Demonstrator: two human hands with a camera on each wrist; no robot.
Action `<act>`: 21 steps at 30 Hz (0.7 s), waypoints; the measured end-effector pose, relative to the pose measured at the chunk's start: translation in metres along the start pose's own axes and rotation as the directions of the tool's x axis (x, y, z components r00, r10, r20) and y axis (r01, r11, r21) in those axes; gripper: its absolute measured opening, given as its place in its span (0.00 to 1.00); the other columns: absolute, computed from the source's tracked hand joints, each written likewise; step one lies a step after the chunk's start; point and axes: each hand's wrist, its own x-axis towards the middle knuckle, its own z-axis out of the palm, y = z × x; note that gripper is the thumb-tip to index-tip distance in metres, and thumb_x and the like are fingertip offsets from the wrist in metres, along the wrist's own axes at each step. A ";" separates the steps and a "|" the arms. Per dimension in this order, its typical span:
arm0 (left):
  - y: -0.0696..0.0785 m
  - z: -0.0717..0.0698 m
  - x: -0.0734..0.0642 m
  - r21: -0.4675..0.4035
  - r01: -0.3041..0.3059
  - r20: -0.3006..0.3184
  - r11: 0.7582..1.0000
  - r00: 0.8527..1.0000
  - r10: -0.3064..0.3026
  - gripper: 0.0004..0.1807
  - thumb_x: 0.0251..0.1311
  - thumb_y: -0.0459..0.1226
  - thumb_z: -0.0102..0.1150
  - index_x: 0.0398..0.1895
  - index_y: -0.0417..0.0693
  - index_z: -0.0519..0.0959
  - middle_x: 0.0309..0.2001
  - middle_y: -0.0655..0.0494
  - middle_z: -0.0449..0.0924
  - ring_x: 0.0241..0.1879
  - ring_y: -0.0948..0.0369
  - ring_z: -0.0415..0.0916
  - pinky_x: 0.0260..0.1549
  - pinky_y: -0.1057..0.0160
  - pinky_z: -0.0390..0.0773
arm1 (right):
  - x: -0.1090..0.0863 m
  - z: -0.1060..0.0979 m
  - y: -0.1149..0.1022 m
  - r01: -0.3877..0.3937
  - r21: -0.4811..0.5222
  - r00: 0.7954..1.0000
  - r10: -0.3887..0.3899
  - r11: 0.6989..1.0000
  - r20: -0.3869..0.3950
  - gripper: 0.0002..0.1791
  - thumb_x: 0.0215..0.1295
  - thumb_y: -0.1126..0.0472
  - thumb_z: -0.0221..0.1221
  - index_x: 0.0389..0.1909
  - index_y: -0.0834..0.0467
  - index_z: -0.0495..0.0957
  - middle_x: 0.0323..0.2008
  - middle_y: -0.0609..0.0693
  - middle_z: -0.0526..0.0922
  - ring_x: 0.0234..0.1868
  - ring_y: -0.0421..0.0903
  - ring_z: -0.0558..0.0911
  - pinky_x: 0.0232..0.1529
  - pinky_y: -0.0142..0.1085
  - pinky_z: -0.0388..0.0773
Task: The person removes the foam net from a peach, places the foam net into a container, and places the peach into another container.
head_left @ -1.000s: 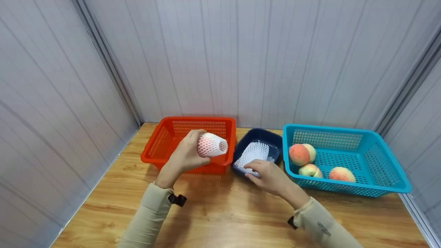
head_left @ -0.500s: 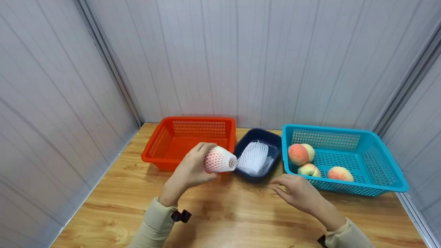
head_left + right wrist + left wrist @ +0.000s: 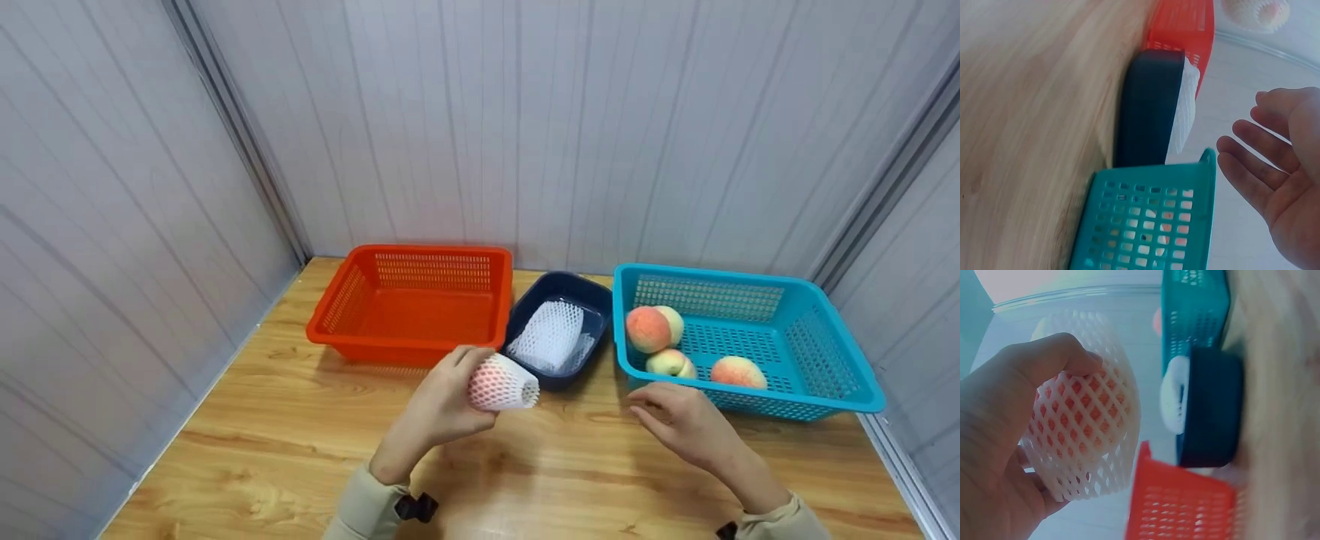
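My left hand (image 3: 450, 401) grips a peach (image 3: 1081, 416) wrapped in a white foam net sleeve (image 3: 517, 386), held above the table in front of the orange basket's right corner. In the left wrist view the thumb lies across the netting, with reddish skin showing through the mesh. My right hand (image 3: 694, 431) holds nothing; its fingers (image 3: 1261, 140) are loosely bent, near the front of the blue basket (image 3: 825, 405). Several bare peaches (image 3: 739, 372) lie in that basket. More white foam net sleeves (image 3: 551, 334) lie in the navy tray (image 3: 559, 281) between the baskets.
An orange-red basket (image 3: 409, 345) stands at the back left, beside the navy tray. Everything rests on a wooden table (image 3: 270, 450). Pale panel walls (image 3: 465, 127) enclose the back and both sides.
My left hand has carried the sleeved peach right and toward me, away from over the orange basket. My right hand has drawn back from the navy tray, rightward to the blue basket's front.
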 end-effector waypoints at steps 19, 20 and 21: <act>0.000 0.050 -0.007 -0.043 0.067 0.083 0.997 0.995 -0.064 0.46 0.34 0.40 0.78 0.62 0.48 0.68 0.53 0.54 0.72 0.50 0.59 0.71 0.52 0.58 0.74 | -0.004 0.007 0.003 -0.059 0.028 0.998 0.059 0.998 -0.011 0.14 0.50 0.73 0.70 0.35 0.53 0.84 0.33 0.39 0.83 0.33 0.35 0.80 0.32 0.27 0.78; 0.001 0.052 -0.006 -0.045 0.070 0.089 0.997 0.994 -0.066 0.46 0.34 0.40 0.78 0.63 0.47 0.68 0.53 0.53 0.72 0.50 0.59 0.71 0.52 0.58 0.74 | -0.003 0.007 0.003 -0.064 0.030 0.998 0.064 0.998 -0.007 0.14 0.50 0.72 0.70 0.35 0.53 0.84 0.33 0.39 0.83 0.33 0.35 0.80 0.32 0.28 0.78; 0.001 0.054 -0.006 -0.043 0.073 0.095 0.996 0.993 -0.069 0.46 0.34 0.40 0.78 0.63 0.47 0.68 0.53 0.54 0.71 0.50 0.60 0.71 0.52 0.58 0.74 | -0.003 0.007 0.002 -0.070 0.032 0.998 0.070 0.997 -0.003 0.14 0.50 0.72 0.70 0.35 0.53 0.84 0.33 0.38 0.83 0.33 0.34 0.80 0.32 0.28 0.78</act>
